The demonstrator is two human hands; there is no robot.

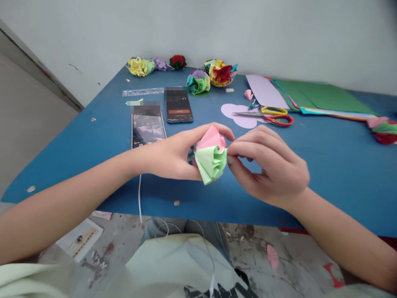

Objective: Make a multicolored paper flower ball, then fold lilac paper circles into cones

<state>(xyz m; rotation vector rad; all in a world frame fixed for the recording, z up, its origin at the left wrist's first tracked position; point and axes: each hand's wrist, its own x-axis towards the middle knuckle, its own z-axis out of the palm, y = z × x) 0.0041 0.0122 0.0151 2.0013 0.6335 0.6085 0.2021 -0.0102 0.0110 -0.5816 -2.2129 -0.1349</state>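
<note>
A folded paper flower [211, 155], pink on top and light green below, is held over the near part of the blue table [335, 165]. My left hand [173, 155] wraps round its left side, thumb and fingers closed on it. My right hand [268, 167] pinches the flower's right edge between thumb and fingertips.
Two phones [148, 129] [178, 105] and a clear ruler [142, 92] lie at the middle left. Scissors [269, 116] rest on a lilac cut-out [240, 118]. Coloured paper sheets [319, 99] lie at the right. Several finished paper flowers [198, 82] sit along the far edge, one more [384, 130] at the right.
</note>
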